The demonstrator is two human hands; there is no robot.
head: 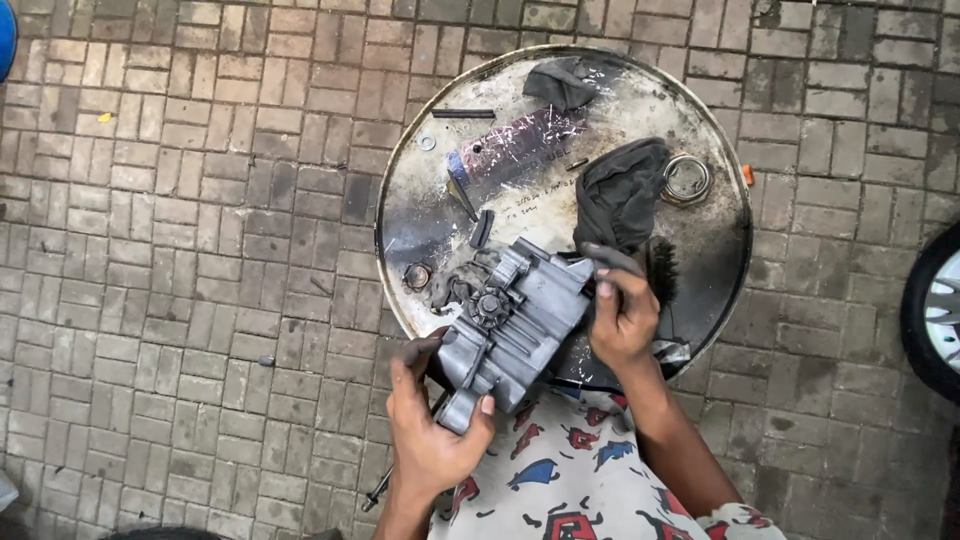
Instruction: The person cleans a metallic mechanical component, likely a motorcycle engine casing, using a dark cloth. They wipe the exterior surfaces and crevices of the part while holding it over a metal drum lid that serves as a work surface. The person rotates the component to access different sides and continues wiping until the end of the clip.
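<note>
Head view: the left hand (pixel 432 432) cups the grey metal casing (pixel 515 325) from below at the drum (pixel 400 200) top's 6 o'clock edge. The right hand (pixel 622 318) pinches a brush (pixel 660 268) against its 3 o'clock side. The casing overhangs the rim; greasy fingers could let it slip onto the bricks (pixel 180 260). A rag (pixel 620 190) lies at 12 o'clock and could snag the bristles.

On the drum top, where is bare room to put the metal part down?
Bare patch: the left of the drum top, between the rim, the small washer and the round bung. Another lies at the right, below the ring cap. The middle is crowded with the dark rag, small tools and the metal part held by both hands.
</note>
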